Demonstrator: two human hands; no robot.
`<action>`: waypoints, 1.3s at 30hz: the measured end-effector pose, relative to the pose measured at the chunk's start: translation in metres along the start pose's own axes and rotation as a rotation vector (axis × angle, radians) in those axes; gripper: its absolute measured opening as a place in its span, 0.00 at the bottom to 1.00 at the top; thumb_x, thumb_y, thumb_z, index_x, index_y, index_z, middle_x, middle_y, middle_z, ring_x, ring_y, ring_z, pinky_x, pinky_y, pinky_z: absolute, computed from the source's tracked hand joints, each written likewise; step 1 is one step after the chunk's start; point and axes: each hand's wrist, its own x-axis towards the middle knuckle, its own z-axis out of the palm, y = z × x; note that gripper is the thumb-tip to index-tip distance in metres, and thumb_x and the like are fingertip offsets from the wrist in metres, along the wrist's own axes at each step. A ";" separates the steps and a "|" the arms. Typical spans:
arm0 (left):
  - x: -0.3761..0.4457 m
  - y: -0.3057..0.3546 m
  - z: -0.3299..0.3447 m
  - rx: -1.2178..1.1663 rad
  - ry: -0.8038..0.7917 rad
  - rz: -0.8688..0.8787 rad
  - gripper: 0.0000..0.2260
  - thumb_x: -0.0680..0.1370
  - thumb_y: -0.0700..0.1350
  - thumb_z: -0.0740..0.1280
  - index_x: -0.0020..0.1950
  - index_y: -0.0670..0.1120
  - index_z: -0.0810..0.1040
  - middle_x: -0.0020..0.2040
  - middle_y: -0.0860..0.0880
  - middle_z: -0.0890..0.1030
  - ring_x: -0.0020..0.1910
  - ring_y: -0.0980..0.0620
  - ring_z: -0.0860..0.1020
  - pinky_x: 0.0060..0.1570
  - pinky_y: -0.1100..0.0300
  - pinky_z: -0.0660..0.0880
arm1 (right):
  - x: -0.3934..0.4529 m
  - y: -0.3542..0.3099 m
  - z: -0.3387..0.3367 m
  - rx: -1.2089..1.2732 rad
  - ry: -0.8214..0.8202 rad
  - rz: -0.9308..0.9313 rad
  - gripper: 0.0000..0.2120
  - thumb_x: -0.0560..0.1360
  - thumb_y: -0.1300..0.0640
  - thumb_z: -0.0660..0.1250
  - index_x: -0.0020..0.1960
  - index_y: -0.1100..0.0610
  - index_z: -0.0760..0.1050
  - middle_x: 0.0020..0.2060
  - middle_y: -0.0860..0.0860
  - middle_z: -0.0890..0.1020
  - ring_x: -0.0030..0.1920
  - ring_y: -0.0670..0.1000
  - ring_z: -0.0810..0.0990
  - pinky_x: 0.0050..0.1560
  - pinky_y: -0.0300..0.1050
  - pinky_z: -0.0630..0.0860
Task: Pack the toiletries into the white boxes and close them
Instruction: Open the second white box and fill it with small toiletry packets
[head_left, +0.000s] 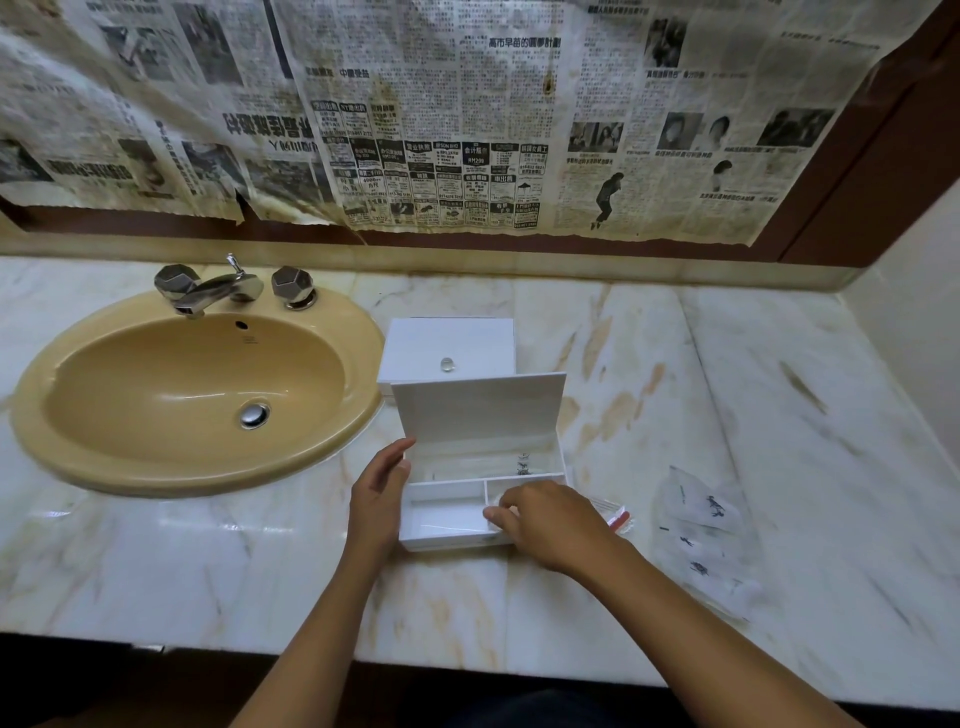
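1. Open white box (447, 514) sits on the marble counter (156, 571), toward its front edge, just right of the sink (197, 395). Its lid (478, 408) stands upright at the back.
2. Second white box (449, 345) is directly behind it, closed, with a clear knob on top.
3. Left hand (379, 493) rests against the open box's left wall, fingers straight, steadying it.
4. Right hand (545, 517) is over the front-right compartment, fingers curled; whether it pinches an item I cannot tell.
5. Wrapped toiletry packets (706, 540) lie near the counter's right side, and a small red-tipped packet (618, 519) lies just beside the box.
6. Risks, as I judge them: the light box could slide if the left hand lets go; the upright lid could drop onto the fingers; slick packets could slip off the front edge.
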 end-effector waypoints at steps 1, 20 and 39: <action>0.000 0.000 0.000 -0.002 0.001 0.000 0.13 0.81 0.38 0.60 0.61 0.48 0.78 0.58 0.55 0.78 0.53 0.73 0.73 0.48 0.82 0.67 | 0.000 0.000 -0.003 0.009 0.013 -0.009 0.17 0.79 0.44 0.58 0.52 0.54 0.80 0.51 0.53 0.82 0.51 0.55 0.79 0.49 0.46 0.73; -0.003 0.002 0.000 -0.033 0.000 -0.008 0.13 0.81 0.37 0.60 0.61 0.49 0.78 0.58 0.55 0.78 0.52 0.76 0.73 0.48 0.82 0.67 | -0.011 0.067 -0.032 -0.146 -0.061 0.216 0.40 0.68 0.51 0.73 0.75 0.45 0.56 0.70 0.50 0.65 0.69 0.54 0.63 0.66 0.52 0.62; -0.005 0.003 0.001 -0.032 0.002 -0.015 0.13 0.81 0.38 0.60 0.60 0.51 0.78 0.58 0.56 0.78 0.53 0.75 0.73 0.50 0.81 0.67 | -0.014 0.090 -0.005 -0.106 -0.118 0.183 0.46 0.68 0.51 0.75 0.77 0.46 0.50 0.75 0.50 0.57 0.74 0.54 0.57 0.70 0.49 0.62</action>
